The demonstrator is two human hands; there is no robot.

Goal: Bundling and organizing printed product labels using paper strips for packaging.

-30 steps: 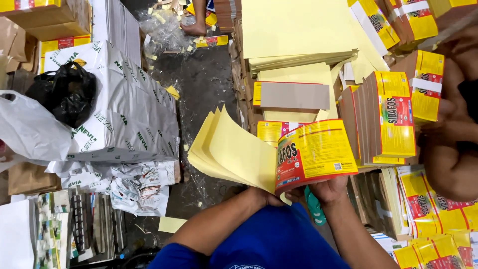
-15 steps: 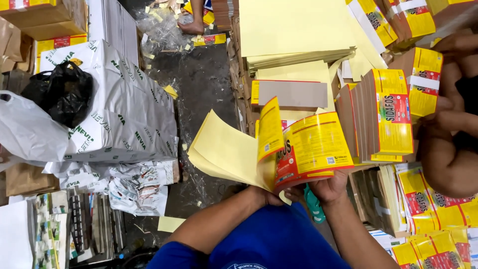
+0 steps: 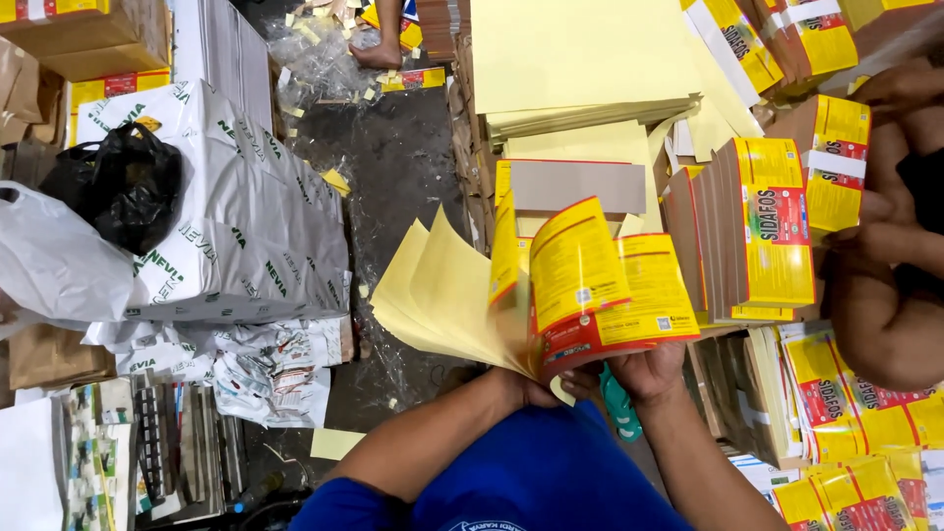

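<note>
Down by the person's lap, the stack of yellow printed sheets (image 3: 551, 295) is fanned wider than a second ago: then only a few plain-backed leaves had lifted, now printed faces stand up and curl mid-flip. Right hand (image 3: 644, 372) has its fingers clamped on the stack's bottom edge; left hand (image 3: 526, 388) sits beneath, fingers hidden, so I cannot tell their grip. Bundled cartons (image 3: 757, 236) stand just beside.

Dark littered floor (image 3: 393, 167) between paper stacks (image 3: 580, 59)
</note>
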